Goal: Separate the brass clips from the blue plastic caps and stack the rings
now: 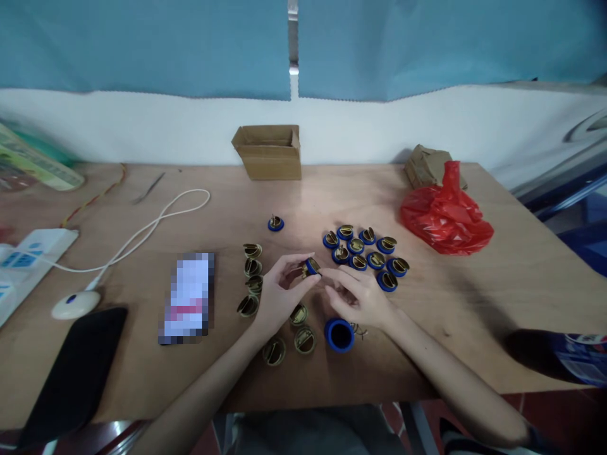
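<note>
My left hand (279,287) pinches a small round blue-rimmed piece with a brass clip (312,266) between thumb and fingers, tilted above the table. Close against its right edge are the curled fingertips of my right hand (358,294); whatever they grip is too small to make out. Several similar blue-rimmed clip pieces (376,260) lie clustered beyond my right hand, and a lone one (275,223) sits farther back. Around my left hand lie several brass clip pieces without blue rims (304,340). A round blue container with a dark inside (340,335) stands below my right hand, beside thin dark strands (360,331).
An open cardboard box (272,161) stands against the wall. At right are a red plastic bag (446,221), a brown paper package (427,165) and a dark bottle (554,354). A phone (187,297), black case (76,373), white cable (137,237) and power strip (35,259) occupy the left.
</note>
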{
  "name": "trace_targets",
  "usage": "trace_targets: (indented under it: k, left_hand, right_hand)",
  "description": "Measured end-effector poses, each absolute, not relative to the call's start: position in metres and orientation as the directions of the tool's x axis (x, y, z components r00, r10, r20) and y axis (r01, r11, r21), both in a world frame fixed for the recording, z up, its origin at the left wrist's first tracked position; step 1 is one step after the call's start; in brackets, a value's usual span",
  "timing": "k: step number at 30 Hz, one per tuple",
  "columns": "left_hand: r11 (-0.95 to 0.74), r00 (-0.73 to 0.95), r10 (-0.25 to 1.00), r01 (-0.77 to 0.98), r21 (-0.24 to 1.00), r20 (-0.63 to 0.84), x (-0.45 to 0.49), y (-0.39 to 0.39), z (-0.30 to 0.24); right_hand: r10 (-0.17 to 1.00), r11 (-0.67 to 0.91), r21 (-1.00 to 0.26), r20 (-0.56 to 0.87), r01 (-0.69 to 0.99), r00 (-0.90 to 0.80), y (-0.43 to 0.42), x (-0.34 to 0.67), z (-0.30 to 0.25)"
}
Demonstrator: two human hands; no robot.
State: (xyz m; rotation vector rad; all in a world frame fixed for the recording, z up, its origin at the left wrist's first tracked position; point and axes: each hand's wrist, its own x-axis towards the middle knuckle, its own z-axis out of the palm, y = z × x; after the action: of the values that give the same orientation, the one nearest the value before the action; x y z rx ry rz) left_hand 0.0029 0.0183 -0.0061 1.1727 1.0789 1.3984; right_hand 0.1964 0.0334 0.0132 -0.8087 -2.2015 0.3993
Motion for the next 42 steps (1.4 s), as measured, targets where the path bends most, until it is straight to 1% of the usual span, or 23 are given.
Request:
trace_targets:
  k: [5, 8, 10, 12, 15, 18, 19, 21, 23, 25, 27, 29, 32, 34, 36, 38, 39, 40, 42]
  left_hand:
    - [-0.151, -0.069, 0.987, -0.046, 0.987, 0.148, 0.002, 0.019, -0.01]
    - [-0.169, -0.071, 0.983, 0.033, 0.985, 0.171, -0.001, 0.021, -0.013]
    - [-0.202, -0.051, 0.977, 0.115, 0.973, 0.209, -0.004, 0.023, -0.014]
    - [-0.254, -0.012, 0.964, 0.244, 0.936, 0.265, -0.007, 0.025, -0.014]
    - [-0.315, 0.066, 0.945, 0.447, 0.837, 0.32, -0.01, 0.027, -0.014]
    - [-0.327, 0.128, 0.942, 0.553, 0.767, 0.309, -0.011, 0.028, -0.014]
    - [-0.313, 0.137, 0.948, 0.561, 0.766, 0.287, -0.011, 0.028, -0.015]
    - [-0.252, 0.129, 0.968, 0.526, 0.813, 0.217, -0.011, 0.029, -0.017]
    - [-0.197, 0.116, 0.98, 0.422, 0.885, 0.163, -0.01, 0.029, -0.02]
    - [-0.197, 0.124, 0.978, 0.305, 0.932, 0.166, -0.009, 0.028, -0.022]
    - [-0.239, 0.134, 0.968, 0.233, 0.943, 0.212, -0.007, 0.028, -0.023]
    - [-0.283, 0.115, 0.958, 0.222, 0.933, 0.263, -0.006, 0.029, -0.021]
    - [-0.339, 0.048, 0.939, 0.304, 0.89, 0.341, -0.01, 0.029, -0.011]
    - [-0.352, 0.074, 0.933, 0.383, 0.854, 0.352, -0.016, 0.029, 0.0]
    - [-0.34, 0.209, 0.939, 0.436, 0.834, 0.274, -0.024, 0.027, 0.014]
    - [-0.357, 0.448, 0.883, 0.445, 0.821, 0.141, -0.033, 0.024, 0.027]
    - [-0.349, 0.527, 0.847, 0.459, 0.817, 0.065, -0.038, 0.022, 0.032]
    - [-0.352, 0.577, 0.817, 0.478, 0.805, 0.015, -0.042, 0.021, 0.035]
    - [-0.342, 0.618, 0.783, 0.532, 0.775, -0.078, -0.049, 0.019, 0.038]
  right_hand:
    - [0.751, 0.628, -0.675, 0.395, 0.388, -0.529, 0.033, 0.197, 0.013]
    - [0.78, 0.559, -0.728, 0.3, 0.396, -0.549, 0.036, 0.198, 0.012]
    - [0.808, 0.52, -0.745, 0.269, 0.418, -0.525, 0.038, 0.198, 0.013]
    - [0.845, 0.484, -0.753, 0.27, 0.446, -0.461, 0.04, 0.199, 0.014]
    - [0.889, 0.446, -0.759, 0.312, 0.474, -0.336, 0.042, 0.201, 0.017]
    - [0.91, 0.414, -0.771, 0.36, 0.484, -0.206, 0.044, 0.203, 0.021]
    - [0.914, 0.404, -0.777, 0.369, 0.484, -0.169, 0.044, 0.204, 0.022]
    - [0.917, 0.389, -0.787, 0.383, 0.478, -0.115, 0.045, 0.204, 0.024]
    - [0.918, 0.384, -0.794, 0.385, 0.472, -0.099, 0.045, 0.203, 0.024]
    - [0.92, 0.38, -0.796, 0.377, 0.471, -0.106, 0.045, 0.203, 0.023]
    - [0.922, 0.38, -0.797, 0.37, 0.47, -0.118, 0.046, 0.203, 0.022]
    - [0.922, 0.384, -0.797, 0.361, 0.467, -0.141, 0.047, 0.205, 0.02]
    - [0.918, 0.384, -0.816, 0.289, 0.432, -0.271, 0.049, 0.207, 0.019]
    - [0.894, 0.36, -0.849, 0.196, 0.386, -0.404, 0.051, 0.207, 0.018]
    - [0.857, 0.311, -0.888, 0.108, 0.338, -0.503, 0.052, 0.208, 0.02]
    - [0.82, 0.25, -0.925, 0.044, 0.286, -0.571, 0.053, 0.21, 0.023]
    - [0.795, 0.218, -0.942, 0.02, 0.256, -0.606, 0.054, 0.212, 0.026]
    - [0.761, 0.188, -0.956, -0.004, 0.226, -0.649, 0.054, 0.215, 0.031]
    - [0.657, 0.153, -0.972, -0.037, 0.181, -0.753, 0.054, 0.221, 0.041]
